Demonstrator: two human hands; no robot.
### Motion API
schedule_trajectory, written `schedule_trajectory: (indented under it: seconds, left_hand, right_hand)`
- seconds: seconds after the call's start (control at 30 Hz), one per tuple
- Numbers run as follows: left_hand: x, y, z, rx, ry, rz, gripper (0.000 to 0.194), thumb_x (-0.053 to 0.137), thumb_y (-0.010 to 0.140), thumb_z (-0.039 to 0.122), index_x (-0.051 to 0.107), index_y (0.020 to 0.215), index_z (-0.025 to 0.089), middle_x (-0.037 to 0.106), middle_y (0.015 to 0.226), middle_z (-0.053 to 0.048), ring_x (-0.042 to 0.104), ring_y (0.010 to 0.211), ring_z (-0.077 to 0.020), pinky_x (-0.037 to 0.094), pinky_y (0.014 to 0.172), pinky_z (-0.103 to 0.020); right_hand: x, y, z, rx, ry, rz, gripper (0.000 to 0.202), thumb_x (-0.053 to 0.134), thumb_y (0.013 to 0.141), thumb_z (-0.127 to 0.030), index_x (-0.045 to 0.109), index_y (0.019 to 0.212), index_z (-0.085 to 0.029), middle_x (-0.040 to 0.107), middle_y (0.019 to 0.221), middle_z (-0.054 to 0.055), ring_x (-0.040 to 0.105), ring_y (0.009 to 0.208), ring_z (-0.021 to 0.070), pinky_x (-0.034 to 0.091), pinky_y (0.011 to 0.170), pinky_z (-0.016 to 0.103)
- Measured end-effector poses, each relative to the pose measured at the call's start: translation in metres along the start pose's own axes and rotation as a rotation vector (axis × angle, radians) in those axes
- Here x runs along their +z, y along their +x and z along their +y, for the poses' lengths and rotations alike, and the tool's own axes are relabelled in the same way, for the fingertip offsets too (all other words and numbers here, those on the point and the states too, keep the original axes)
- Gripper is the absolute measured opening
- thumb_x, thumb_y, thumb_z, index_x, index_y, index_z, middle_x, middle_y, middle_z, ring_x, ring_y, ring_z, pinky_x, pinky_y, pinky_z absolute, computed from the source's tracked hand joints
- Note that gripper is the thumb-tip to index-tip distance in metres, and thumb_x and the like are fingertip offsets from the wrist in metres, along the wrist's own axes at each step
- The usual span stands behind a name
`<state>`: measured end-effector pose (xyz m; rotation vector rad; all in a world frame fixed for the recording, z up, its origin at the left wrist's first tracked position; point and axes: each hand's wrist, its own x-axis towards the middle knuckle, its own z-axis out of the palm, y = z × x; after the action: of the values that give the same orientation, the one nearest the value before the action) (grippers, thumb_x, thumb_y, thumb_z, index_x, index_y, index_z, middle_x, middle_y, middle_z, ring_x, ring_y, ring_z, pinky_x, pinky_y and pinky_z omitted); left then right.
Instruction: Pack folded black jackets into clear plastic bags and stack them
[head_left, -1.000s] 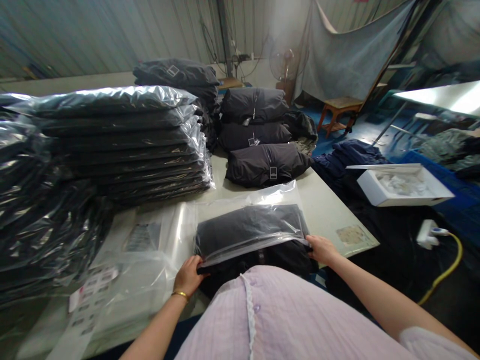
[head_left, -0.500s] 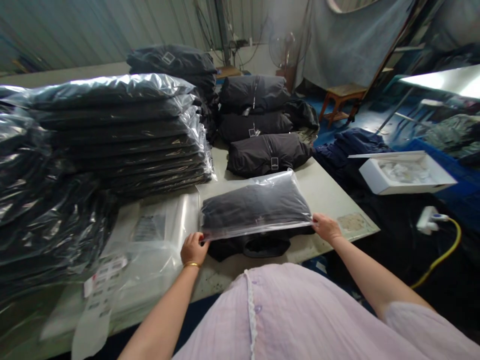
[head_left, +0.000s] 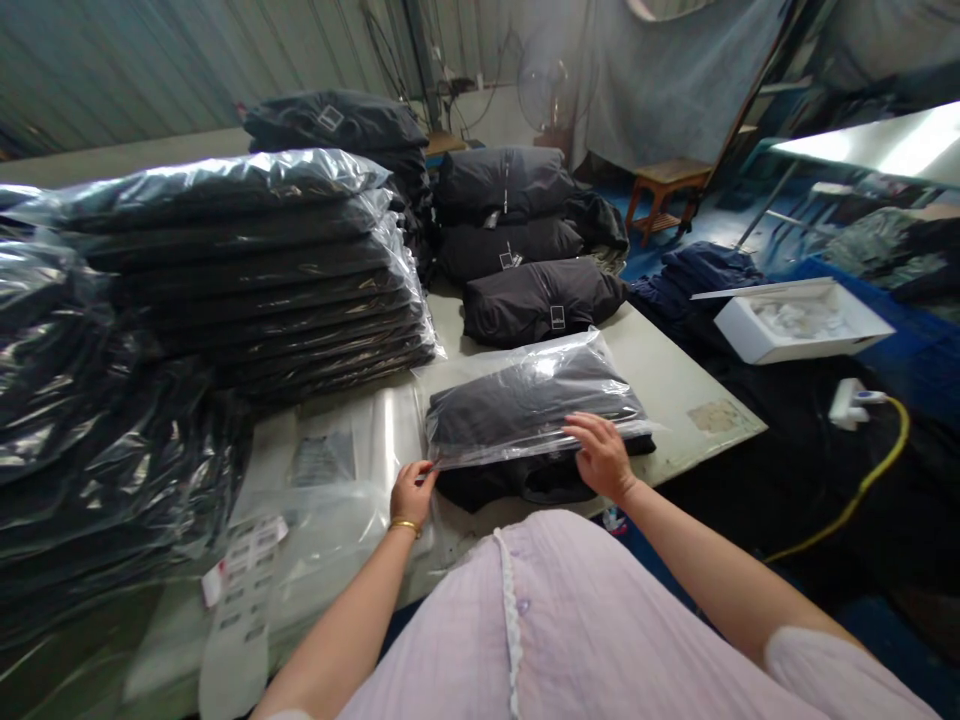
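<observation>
A folded dark jacket lies on the table in front of me, mostly inside a clear plastic bag. Its near edge sticks out of the bag's mouth. My left hand pinches the bag's near left corner between thumb and fingers. At the right part of the bag's near edge, my right hand lies with fingers stretched out over the plastic and the jacket. Left of the bag are flat empty plastic bags and a sheet of stickers.
A tall stack of bagged garments stands at the left. Folded dark jackets are piled behind the bag. To the right are an open white box, a power strip with a yellow cable, and a wooden stool.
My right hand has let go of the bag's right corner and moved left onto its near edge, fingers spread. My left hand still pinches the left corner. The view has shifted slightly.
</observation>
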<state>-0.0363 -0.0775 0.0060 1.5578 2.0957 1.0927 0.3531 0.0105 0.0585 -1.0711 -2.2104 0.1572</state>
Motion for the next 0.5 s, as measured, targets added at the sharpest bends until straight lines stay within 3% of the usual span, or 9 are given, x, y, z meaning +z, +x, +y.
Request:
schedule_trajectory:
  seconds: [0.13,0.23,0.4,0.5]
  left_hand:
    - [0.002,0.013,-0.005,0.020,-0.061,-0.003,0.025,0.054,0.083,0.043,0.065,0.077,0.022,0.064,0.093,-0.006,0.062,0.093,-0.0206,0.055,0.076,-0.034]
    - [0.003,0.019,-0.006,0.033,-0.115,-0.030,0.023,0.053,0.084,0.041,0.063,0.077,0.021,0.064,0.106,-0.008,0.060,0.103,-0.0213,0.054,0.082,-0.035]
    - [0.003,0.017,-0.006,0.057,-0.072,-0.119,0.019,0.061,0.079,0.030,0.060,0.097,0.023,0.064,0.101,-0.004,0.061,0.096,-0.0186,0.051,0.087,-0.035]
    - [0.000,0.012,-0.004,0.070,0.085,-0.116,0.008,0.055,0.084,0.026,0.061,0.088,0.023,0.063,0.092,-0.003,0.060,0.089,-0.0182,0.049,0.083,-0.033]
  right_hand:
    - [0.044,0.026,-0.073,-0.479,0.161,-0.421,0.039,0.050,0.084,-0.018,0.062,0.121,-0.024,0.064,0.122,0.006,0.054,0.116,0.0196,0.043,0.098,0.035]
    - [0.079,0.033,-0.100,-0.643,0.084,-0.597,0.040,0.053,0.088,-0.026,0.059,0.127,-0.027,0.056,0.136,0.006,0.047,0.126,0.0208,0.040,0.101,0.036]
    - [0.121,0.018,-0.109,-0.654,-0.092,-0.599,0.047,0.061,0.088,-0.032,0.054,0.134,-0.031,0.035,0.154,0.006,0.031,0.140,0.0296,0.028,0.112,0.048]
    - [0.134,0.011,-0.108,-0.611,-0.182,-0.527,0.039,0.054,0.091,-0.025,0.059,0.130,-0.027,0.032,0.156,0.007,0.031,0.140,0.0310,0.028,0.112,0.050]
